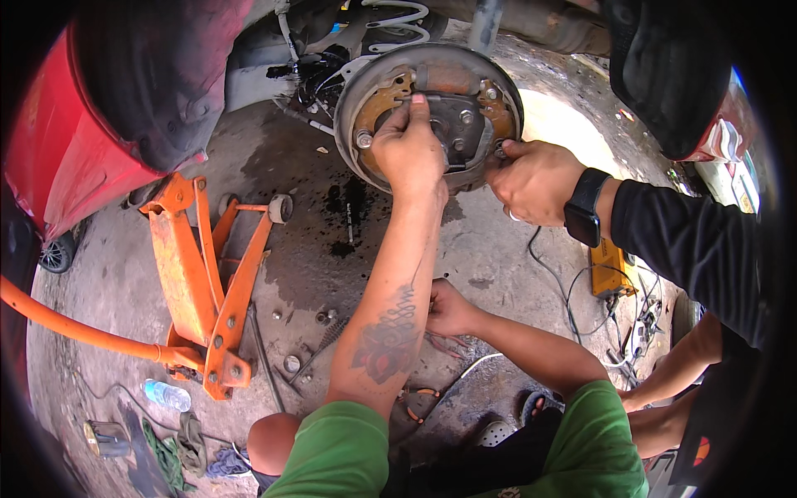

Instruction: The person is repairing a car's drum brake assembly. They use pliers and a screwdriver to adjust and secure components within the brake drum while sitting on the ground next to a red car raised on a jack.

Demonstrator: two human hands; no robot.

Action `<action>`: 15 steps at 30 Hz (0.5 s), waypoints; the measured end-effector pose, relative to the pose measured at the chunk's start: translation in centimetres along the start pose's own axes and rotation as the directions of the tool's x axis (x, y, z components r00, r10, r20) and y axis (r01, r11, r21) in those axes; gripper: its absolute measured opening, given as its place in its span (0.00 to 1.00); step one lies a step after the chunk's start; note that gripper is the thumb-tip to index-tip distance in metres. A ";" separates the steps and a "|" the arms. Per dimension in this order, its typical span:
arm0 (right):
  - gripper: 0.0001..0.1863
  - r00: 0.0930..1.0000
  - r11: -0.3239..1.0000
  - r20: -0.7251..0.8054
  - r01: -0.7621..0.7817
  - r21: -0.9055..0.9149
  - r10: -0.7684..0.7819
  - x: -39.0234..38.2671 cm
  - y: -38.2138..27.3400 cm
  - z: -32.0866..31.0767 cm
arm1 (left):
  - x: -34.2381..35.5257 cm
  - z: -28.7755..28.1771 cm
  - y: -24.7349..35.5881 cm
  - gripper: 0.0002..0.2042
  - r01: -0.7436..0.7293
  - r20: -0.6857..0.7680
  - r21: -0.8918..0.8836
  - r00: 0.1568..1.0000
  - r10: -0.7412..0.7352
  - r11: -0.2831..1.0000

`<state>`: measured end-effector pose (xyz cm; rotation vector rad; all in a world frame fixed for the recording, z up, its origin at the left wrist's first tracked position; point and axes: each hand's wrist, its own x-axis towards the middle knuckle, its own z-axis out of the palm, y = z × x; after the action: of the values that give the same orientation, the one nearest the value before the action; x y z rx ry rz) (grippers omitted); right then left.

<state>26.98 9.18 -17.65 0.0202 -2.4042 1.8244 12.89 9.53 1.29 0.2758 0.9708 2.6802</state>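
Note:
A round drum brake assembly [452, 70] hangs under the car, with rusty brake shoes, a cylinder [448, 79] at its top and dark metal in its middle. My left hand [409, 153] is closed around the left brake shoe [383, 100], thumb pointing up just below the cylinder; its fingers partly hide the shoe. Lower down, my right hand [452, 311] is curled beside my left forearm, which covers its fingertips, so what it holds cannot be made out. From the right, a co-worker's hand [531, 183] with a dark watch touches the assembly's lower right edge.
An orange floor jack [187, 282] stands left, beside the red car body [75, 141]. Loose nuts, tools, pliers [419, 402] and cables lie on the oil-stained floor. A yellow device [610, 270] is at right; a water bottle [168, 395], cup [106, 438] and rags are lower left.

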 end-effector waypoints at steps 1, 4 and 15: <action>0.16 1.000 1.000 0.001 -0.015 0.019 0.015 0.0 0.0 0.0 | -0.1 0.1 -0.1 0.13 -0.012 0.007 -0.001 1.000 0.012 1.000; 0.16 1.000 0.998 0.000 0.000 0.057 0.000 0.0 0.1 0.0 | -0.4 0.2 -0.1 0.13 -0.023 0.024 0.011 0.999 0.022 1.000; 0.16 0.999 0.997 0.032 -0.029 0.077 0.027 -0.3 -0.5 -0.1 | -0.5 0.5 0.2 0.11 -0.024 0.008 0.006 1.000 0.024 1.000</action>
<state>27.32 9.18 -17.21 0.0220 -2.3644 1.9421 13.40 9.50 1.73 0.3012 0.9795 2.6962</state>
